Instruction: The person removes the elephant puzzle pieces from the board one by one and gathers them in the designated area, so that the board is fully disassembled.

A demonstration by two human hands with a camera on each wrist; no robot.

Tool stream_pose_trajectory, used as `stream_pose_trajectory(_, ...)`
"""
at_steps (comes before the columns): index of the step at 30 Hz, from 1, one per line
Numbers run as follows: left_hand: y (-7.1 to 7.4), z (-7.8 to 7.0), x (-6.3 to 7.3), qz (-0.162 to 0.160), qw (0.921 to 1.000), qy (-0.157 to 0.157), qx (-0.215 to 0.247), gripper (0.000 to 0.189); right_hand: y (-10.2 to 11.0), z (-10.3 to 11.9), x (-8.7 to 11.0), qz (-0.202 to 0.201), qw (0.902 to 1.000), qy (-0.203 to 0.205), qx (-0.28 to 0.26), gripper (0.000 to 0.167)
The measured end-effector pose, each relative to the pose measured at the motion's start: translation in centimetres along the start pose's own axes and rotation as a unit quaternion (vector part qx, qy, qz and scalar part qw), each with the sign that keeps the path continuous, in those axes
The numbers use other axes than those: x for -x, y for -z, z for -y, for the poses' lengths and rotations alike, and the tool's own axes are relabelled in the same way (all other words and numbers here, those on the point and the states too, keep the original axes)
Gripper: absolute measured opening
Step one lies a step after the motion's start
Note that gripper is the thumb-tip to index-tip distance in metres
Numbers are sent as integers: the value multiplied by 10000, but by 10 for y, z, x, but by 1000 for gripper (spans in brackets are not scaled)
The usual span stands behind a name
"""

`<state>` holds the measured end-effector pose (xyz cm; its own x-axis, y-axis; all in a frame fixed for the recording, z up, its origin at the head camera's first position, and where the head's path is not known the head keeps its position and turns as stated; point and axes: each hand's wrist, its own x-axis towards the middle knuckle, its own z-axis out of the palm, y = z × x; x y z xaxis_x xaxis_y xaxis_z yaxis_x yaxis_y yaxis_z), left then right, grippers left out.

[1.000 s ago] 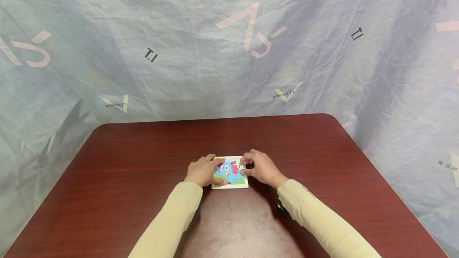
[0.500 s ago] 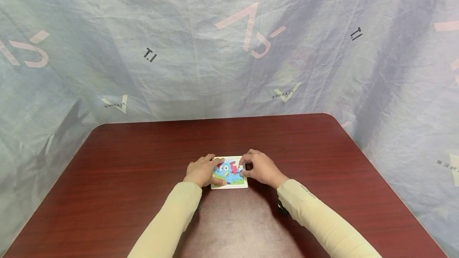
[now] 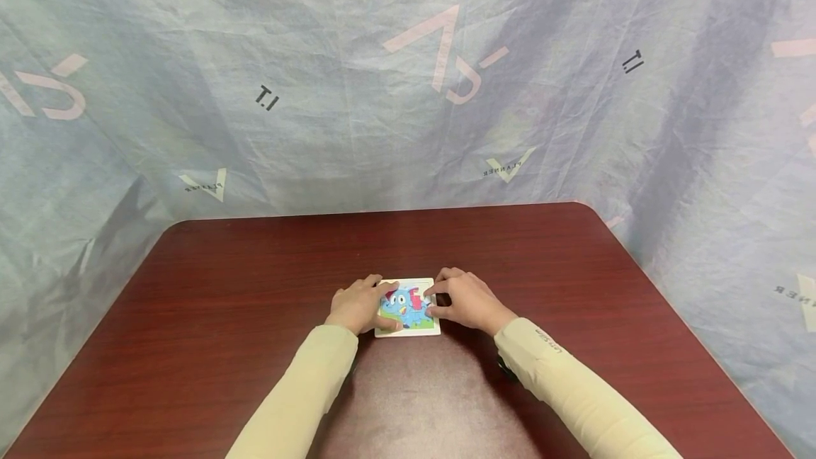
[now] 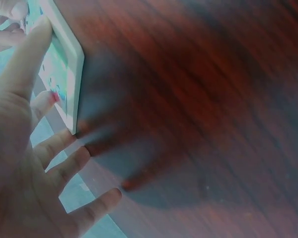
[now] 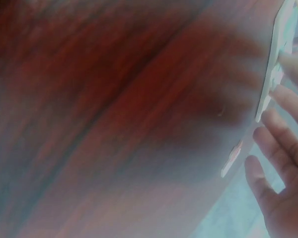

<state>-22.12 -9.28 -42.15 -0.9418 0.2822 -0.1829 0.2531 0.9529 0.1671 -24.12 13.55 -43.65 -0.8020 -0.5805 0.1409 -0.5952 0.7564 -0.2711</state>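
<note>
A small jigsaw puzzle board (image 3: pixel 408 332) with a pale frame lies flat on the table. Its picture shows a blue cartoon animal with big eyes, red parts and green ground. At its left side is my left hand (image 3: pixel 357 306), thumb and index finger resting on the board while the other fingers spread past its edge, as the left wrist view shows. From the right, my right hand (image 3: pixel 470 299) touches the picture with thumb and index finger, held apart. In the right wrist view, a loose flat piece (image 5: pixel 232 158) lies on the table near that hand's outer fingers.
The dark red wooden table (image 3: pixel 255 282) has rounded far corners. A grey-blue fabric curtain (image 3: pixel 357 91) with printed letters hangs behind it and along both sides.
My right thumb and index finger have spread slightly wider apart over the right part of the puzzle. The left hand and the board stay practically where they were.
</note>
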Motion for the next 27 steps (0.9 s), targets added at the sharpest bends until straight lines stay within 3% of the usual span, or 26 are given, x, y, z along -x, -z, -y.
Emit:
stream_pose_trajectory(8, -2, 1, -2, -26, 10000, -29, 1, 79, 2, 2, -2, 164, 9993, -172, -289, 28)
stream_pose_trajectory(20, -2, 1, -1, 32, 10000, -15, 47, 79, -1, 0, -6, -162, 9993, -310, -132, 17)
stream_pose_trajectory(27, -2, 1, -1, -7, 10000, -34, 24, 79, 1, -3, -4, 201, 9992, -164, -308, 27)
